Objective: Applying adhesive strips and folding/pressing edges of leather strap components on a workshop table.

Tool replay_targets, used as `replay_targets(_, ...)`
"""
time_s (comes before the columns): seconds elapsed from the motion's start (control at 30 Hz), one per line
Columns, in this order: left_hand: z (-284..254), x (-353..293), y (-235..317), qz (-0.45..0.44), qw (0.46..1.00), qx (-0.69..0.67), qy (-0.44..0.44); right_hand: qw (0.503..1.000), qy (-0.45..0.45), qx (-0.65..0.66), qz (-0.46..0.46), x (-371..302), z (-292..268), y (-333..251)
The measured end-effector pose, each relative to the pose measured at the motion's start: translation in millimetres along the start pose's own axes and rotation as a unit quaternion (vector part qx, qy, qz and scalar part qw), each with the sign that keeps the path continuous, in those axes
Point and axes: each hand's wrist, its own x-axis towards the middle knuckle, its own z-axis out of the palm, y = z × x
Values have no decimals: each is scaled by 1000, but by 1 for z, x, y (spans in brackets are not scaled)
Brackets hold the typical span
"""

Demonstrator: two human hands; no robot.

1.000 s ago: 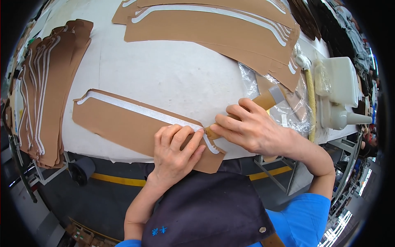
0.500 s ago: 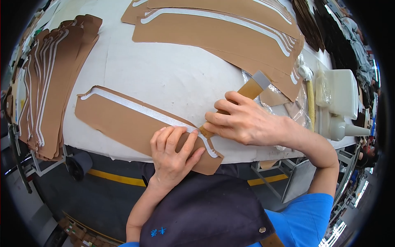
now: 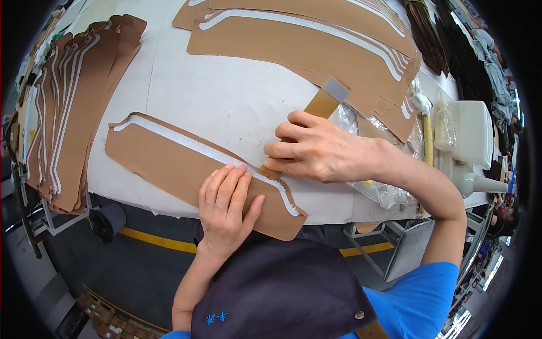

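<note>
A long tan panel, seemingly leather [image 3: 161, 161], lies slantwise on the table before me. A white strip [image 3: 180, 140] runs along its far edge and bends down at the right end. My left hand [image 3: 227, 206] rests on the panel with its fingers stretched out, fingertips on the strip. In my right hand [image 3: 324, 150] is a flat amber-coloured tool [image 3: 323, 105] with a silver-grey upper end, held tilted. Its lower tip touches the panel's far edge just right of my left fingertips. Small pleats show along the curved edge right of the tip.
Similar tan panels [image 3: 271, 42] lie overlapped at the far side of the white table [image 3: 226, 96]. Another stack [image 3: 93, 113] sits at the left. At right are a white plastic bottle [image 3: 473, 133], clear plastic wrap and dark pieces [image 3: 466, 73]. The table's front edge is close to my body.
My right hand and the tool have moved left and slightly away along the panel's edge. My left hand has shifted a little left, its fingers flatter. More pleats show at the curve.
</note>
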Motion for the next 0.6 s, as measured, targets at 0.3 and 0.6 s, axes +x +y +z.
replay_targets(0.3,-14,5,-17,-12,1000,-7,-4,1000,13,-9,-23,28,7,15)
replay_targets(0.6,-30,17,-46,-4,1000,-11,0,999,-7,-18,-43,64,17,35)
